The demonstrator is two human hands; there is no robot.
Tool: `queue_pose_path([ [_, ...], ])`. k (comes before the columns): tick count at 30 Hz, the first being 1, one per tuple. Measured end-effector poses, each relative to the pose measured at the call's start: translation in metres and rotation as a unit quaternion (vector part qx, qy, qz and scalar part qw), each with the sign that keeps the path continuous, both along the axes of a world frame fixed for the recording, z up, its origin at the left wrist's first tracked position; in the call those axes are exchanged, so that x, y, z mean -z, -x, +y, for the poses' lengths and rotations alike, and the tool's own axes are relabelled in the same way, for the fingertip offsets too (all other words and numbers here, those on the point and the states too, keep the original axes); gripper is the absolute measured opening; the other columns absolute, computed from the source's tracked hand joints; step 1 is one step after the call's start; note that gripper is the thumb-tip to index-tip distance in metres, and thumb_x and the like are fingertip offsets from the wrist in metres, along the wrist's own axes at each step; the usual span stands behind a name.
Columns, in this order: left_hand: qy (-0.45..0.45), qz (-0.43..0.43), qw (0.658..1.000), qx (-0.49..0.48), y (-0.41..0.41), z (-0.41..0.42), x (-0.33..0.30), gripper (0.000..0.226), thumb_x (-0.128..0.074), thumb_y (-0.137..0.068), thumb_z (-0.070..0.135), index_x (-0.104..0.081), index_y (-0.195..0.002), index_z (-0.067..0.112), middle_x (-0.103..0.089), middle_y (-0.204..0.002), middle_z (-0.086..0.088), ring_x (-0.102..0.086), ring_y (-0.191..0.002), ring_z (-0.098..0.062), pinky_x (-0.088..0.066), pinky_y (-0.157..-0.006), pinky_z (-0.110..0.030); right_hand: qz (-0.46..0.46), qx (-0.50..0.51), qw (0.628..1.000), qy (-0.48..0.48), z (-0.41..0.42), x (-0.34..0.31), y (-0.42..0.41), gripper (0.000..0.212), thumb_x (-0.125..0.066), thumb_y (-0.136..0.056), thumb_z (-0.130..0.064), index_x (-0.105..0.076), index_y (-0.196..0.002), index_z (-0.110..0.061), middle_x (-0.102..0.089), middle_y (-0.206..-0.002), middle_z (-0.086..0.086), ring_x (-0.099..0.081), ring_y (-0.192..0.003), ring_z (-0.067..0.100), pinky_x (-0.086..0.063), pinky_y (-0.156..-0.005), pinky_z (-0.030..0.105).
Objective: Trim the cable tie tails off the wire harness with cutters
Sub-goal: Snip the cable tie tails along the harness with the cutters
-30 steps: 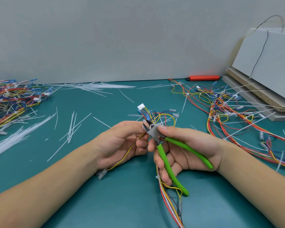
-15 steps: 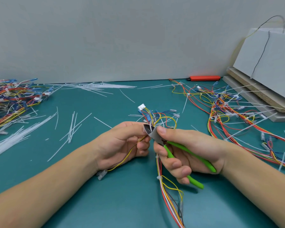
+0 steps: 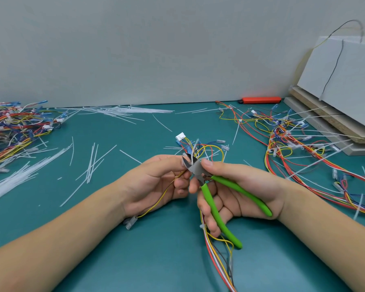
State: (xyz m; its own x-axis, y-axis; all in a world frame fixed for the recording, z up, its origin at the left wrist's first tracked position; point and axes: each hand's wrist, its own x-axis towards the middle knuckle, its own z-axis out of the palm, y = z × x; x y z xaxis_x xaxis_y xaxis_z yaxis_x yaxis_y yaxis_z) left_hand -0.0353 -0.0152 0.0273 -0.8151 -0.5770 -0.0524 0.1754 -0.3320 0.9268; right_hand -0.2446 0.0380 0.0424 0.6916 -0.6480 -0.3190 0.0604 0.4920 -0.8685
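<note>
Left hand (image 3: pixel 156 182) pinches harness (image 3: pixel 200 149); right hand (image 3: pixel 236 194) grips cutters (image 3: pixel 214 199), blades at tie.

Cable tie tail (image 3: pixel 191 157) blurred between blades.

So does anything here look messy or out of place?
Mostly the offcuts: white tie tails lie scattered across the green table, loose rather than binned. That fits trimming work. The left hand holds the harness and the right hand the cutters; nothing looks damaged.
</note>
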Motion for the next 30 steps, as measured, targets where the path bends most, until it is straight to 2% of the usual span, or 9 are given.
queue_pose_path([
  [4,0.001,0.001,1.000,0.001,0.0004,-0.0006,0.0006,0.021,-0.062,-0.089,0.028,-0.066,-0.071,0.017,-0.059,-0.063,0.000,-0.034,-0.073,-0.020,-0.039,-0.066,-0.025,0.004,0.001,1.000,-0.001,-0.0001,-0.0007,0.0000,0.048,-0.052,-0.099,-0.056,-0.066,-0.111,-0.011,-0.069,-0.090,0.016,-0.073,-0.077,0.033,-0.061,-0.075,0.046],
  [8,-0.014,0.004,1.000,-0.014,0.0000,-0.0016,0.0028,0.015,-0.065,-0.087,0.024,-0.068,-0.074,0.017,-0.055,-0.063,0.004,-0.031,-0.075,-0.023,-0.036,-0.066,-0.028,0.009,0.013,1.000,0.003,0.0013,-0.0010,-0.0023,0.046,-0.054,-0.099,-0.056,-0.066,-0.101,-0.012,-0.063,-0.085,0.014,-0.069,-0.071,0.031,-0.060,-0.074,0.045],
  [12,-0.028,0.021,0.999,-0.026,-0.0007,-0.0015,0.0043,0.011,-0.070,-0.083,0.023,-0.068,-0.077,0.014,-0.053,-0.067,0.003,-0.040,-0.064,-0.013,-0.040,-0.060,-0.024,0.029,0.023,0.999,0.014,0.0030,-0.0039,-0.0042,0.046,-0.057,-0.096,-0.064,-0.062,-0.090,-0.019,-0.053,-0.072,0.006,-0.053,-0.052,0.019,-0.055,-0.057,0.033],
  [15,-0.018,0.021,0.999,-0.020,-0.0008,-0.0008,0.0034,0.016,-0.082,-0.072,0.026,-0.070,-0.074,0.016,-0.053,-0.069,0.002,-0.043,-0.058,-0.008,-0.040,-0.059,-0.023,0.032,0.017,0.999,0.013,0.0035,-0.0056,-0.0031,0.046,-0.054,-0.097,-0.066,-0.059,-0.089,-0.021,-0.046,-0.071,0.004,-0.045,-0.049,0.016,-0.052,-0.054,0.030],
  [17,-0.016,0.017,0.999,-0.022,-0.0003,-0.0004,0.0030,0.017,-0.082,-0.071,0.026,-0.069,-0.072,0.016,-0.054,-0.068,0.003,-0.043,-0.061,-0.010,-0.040,-0.059,-0.024,0.024,0.019,0.999,0.015,0.0037,-0.0041,-0.0038,0.046,-0.057,-0.096,-0.065,-0.062,-0.090,-0.020,-0.051,-0.072,0.005,-0.051,-0.052,0.018,-0.055,-0.058,0.033],
  [21,-0.025,0.007,0.999,-0.027,-0.0008,-0.0013,0.0035,0.014,-0.068,-0.086,0.024,-0.066,-0.077,0.014,-0.053,-0.063,0.003,-0.031,-0.076,-0.024,-0.039,-0.062,-0.026,0.012,0.022,1.000,0.007,0.0015,-0.0021,-0.0033,0.048,-0.055,-0.099,-0.058,-0.067,-0.099,-0.012,-0.064,-0.084,0.015,-0.070,-0.069,0.031,-0.061,-0.071,0.046],
  [30,-0.011,-0.001,1.000,-0.006,-0.0010,-0.0012,0.0021,0.018,-0.064,-0.090,0.027,-0.064,-0.076,0.015,-0.060,-0.064,0.000,-0.037,-0.074,-0.019,-0.043,-0.063,-0.022,0.013,0.013,1.000,0.010,-0.0004,-0.0001,-0.0003,0.049,-0.053,-0.099,-0.058,-0.067,-0.110,-0.012,-0.068,-0.090,0.017,-0.073,-0.075,0.033,-0.061,-0.076,0.047],
])
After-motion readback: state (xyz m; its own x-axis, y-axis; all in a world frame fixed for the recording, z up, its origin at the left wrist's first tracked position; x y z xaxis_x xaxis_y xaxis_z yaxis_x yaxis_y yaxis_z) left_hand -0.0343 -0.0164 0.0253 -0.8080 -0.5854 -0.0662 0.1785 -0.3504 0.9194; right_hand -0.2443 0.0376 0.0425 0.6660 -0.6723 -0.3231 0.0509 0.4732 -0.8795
